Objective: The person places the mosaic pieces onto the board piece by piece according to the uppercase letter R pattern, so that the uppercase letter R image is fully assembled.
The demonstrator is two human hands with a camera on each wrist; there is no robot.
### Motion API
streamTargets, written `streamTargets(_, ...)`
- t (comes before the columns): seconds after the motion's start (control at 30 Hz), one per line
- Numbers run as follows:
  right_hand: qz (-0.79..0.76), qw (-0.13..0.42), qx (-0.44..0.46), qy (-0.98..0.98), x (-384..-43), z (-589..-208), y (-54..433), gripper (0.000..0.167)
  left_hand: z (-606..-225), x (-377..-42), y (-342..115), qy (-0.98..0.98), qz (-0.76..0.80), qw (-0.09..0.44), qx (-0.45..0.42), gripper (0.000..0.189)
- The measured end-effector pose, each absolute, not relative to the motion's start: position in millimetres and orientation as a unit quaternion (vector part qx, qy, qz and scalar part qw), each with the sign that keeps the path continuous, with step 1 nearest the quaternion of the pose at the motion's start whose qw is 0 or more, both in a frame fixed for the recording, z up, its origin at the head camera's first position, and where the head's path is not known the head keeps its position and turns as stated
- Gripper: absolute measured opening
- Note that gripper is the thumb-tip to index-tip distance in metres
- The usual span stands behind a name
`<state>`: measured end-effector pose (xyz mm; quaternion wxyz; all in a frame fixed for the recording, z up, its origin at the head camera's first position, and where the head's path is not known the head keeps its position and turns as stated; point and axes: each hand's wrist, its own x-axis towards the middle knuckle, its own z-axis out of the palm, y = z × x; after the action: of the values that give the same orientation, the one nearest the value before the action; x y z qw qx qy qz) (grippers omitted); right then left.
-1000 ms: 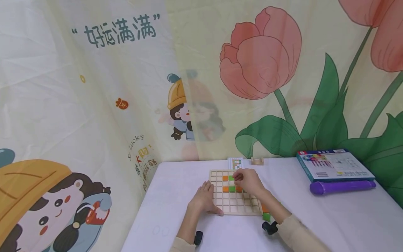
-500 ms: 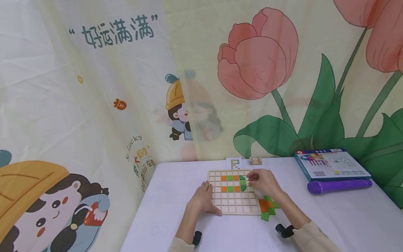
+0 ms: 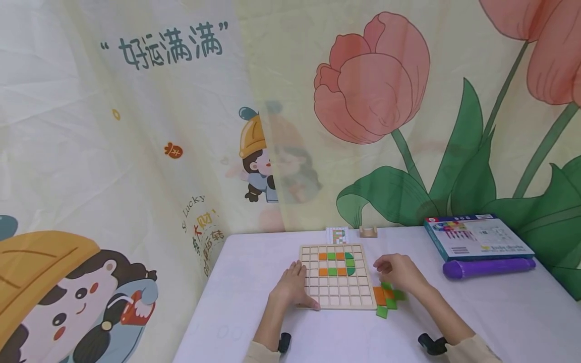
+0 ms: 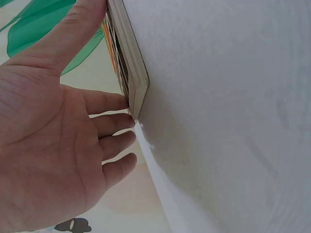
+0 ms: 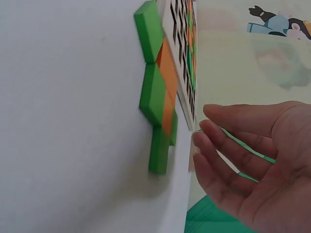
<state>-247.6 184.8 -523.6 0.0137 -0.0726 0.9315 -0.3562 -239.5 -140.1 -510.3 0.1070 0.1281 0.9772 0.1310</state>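
Note:
A wooden grid board [image 3: 336, 291] lies on the white table with orange and green tiles set in several of its cells. Along its left edge rests my left hand [image 3: 292, 287], fingers extended and thumb at the near corner; the left wrist view shows the fingertips touching the board's side [image 4: 133, 68]. My right hand [image 3: 401, 272] hovers right of the board, above a cluster of loose green and orange tiles [image 3: 379, 296]. In the right wrist view its relaxed fingers [image 5: 223, 119] hold nothing and stand apart from a loose green tile [image 5: 154, 94].
Behind the board lie a pattern card [image 3: 337, 235] and a small wooden holder [image 3: 368, 232]. A flat boxed set [image 3: 483, 239] and a purple tube [image 3: 490, 268] are at the back right. A printed curtain [image 3: 281, 50] hangs behind the table.
My right hand has moved off the board rightward and nearer, over the loose tiles. The tiles on the board's right part are now uncovered. My left hand has stayed at the board's edge.

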Motion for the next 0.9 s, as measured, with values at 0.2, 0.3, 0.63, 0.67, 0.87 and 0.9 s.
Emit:
streamTargets(0.2,-0.344,0.048,-0.066,0.935,-242.7,-524.9,194.3,0.031,-510.8,-240.6,-140.9,0.978,0.121,0.105,0.131,0.125)
streamTargets(0.3,-0.344,0.054,-0.066,0.935,-241.2,-524.7,195.5,0.029,-511.5,-241.4,-141.2,0.979,0.118,0.105,0.131,0.125)
streamTargets(0.63,-0.343,0.071,-0.065,0.934,-239.7,-526.0,199.8,0.029,-513.5,-240.5,-138.5,0.98,0.112,0.107,0.126,0.126)
streamTargets(0.67,-0.343,0.074,-0.062,0.934,-240.2,-525.2,200.3,0.03,-513.4,-240.5,-138.4,0.98,0.113,0.107,0.125,0.126)
streamTargets(0.87,-0.35,0.088,-0.05,0.931,-246.3,-517.4,203.7,0.037,-513.2,-239.9,-138.5,0.981,0.107,0.102,0.126,0.125)
streamTargets(0.9,-0.353,0.09,-0.05,0.93,-247.7,-516.4,204.2,0.038,-513.0,-239.6,-138.6,0.981,0.107,0.101,0.125,0.125)
